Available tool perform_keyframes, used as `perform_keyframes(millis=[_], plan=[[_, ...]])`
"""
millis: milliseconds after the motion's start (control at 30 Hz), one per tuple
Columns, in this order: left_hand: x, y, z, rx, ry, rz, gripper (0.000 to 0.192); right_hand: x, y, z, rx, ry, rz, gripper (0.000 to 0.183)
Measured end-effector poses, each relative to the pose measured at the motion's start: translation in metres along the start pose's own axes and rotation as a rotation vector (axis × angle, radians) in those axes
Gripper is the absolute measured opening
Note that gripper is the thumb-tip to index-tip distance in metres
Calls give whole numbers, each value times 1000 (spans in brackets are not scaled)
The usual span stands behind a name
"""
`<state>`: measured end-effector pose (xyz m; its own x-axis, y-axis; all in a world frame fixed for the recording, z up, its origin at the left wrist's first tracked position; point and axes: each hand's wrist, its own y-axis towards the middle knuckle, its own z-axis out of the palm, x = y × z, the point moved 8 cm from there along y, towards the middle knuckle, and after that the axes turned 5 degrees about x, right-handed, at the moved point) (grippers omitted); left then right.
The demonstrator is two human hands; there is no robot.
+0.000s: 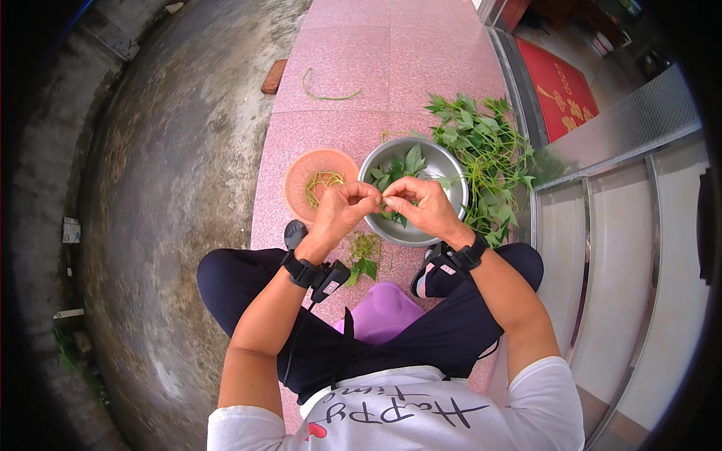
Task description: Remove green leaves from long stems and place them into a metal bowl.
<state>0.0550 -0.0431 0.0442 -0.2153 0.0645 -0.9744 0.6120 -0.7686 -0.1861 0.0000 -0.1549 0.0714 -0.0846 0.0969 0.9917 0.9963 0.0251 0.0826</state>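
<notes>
My left hand (pixel 347 207) and my right hand (pixel 420 204) meet at their fingertips over the left part of a round metal basin (pixel 414 239). Thumb and forefinger of each are pinched on something small, perhaps a piece of stem, too small to tell. Green leaves (pixel 399 169) lie in the basin. Left of it stands an orange plastic basket (pixel 294 179) with thin pale green stems (pixel 320 183), partly hidden by my left hand. A large heap of leafy green vines (pixel 485 152) lies against the basin's right side.
A single curved stem (pixel 333 98) lies on the pink tiles beyond the basket. Stem scraps with a leaf (pixel 364 265) lie between my feet, before a purple plastic stool (pixel 383 313). A brick (pixel 274 76) rests at the tiles' left edge; a metal-framed door (pixel 620 152) stands right.
</notes>
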Motion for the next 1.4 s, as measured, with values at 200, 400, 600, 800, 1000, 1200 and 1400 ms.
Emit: perform_keyframes(millis=[200, 400, 600, 800, 1000, 1200, 1400], plan=[[-2, 0, -2, -20, -2, 9, 8, 2, 2, -1, -26, 129, -64, 8], [3, 0, -6, -45, -18, -3, 8, 2, 3, -12, -46, 170, -23, 10], [4, 1, -8, -60, -15, -20, 8, 4, 4, -19, -101, 242, -70, 11], [2, 0, -9, -62, -24, -16, 8, 8, 3, -28, -156, 272, -84, 11], [4, 0, -12, -63, -2, -2, 11, 6, 3, -39, -231, 379, -110, 10], [-15, -4, -3, -13, -55, 72, 8, 1, 4, -39, -229, 457, -59, 13], [-40, -9, 17, 123, -174, 261, 10, -12, 5, -20, -78, 551, 73, 16]])
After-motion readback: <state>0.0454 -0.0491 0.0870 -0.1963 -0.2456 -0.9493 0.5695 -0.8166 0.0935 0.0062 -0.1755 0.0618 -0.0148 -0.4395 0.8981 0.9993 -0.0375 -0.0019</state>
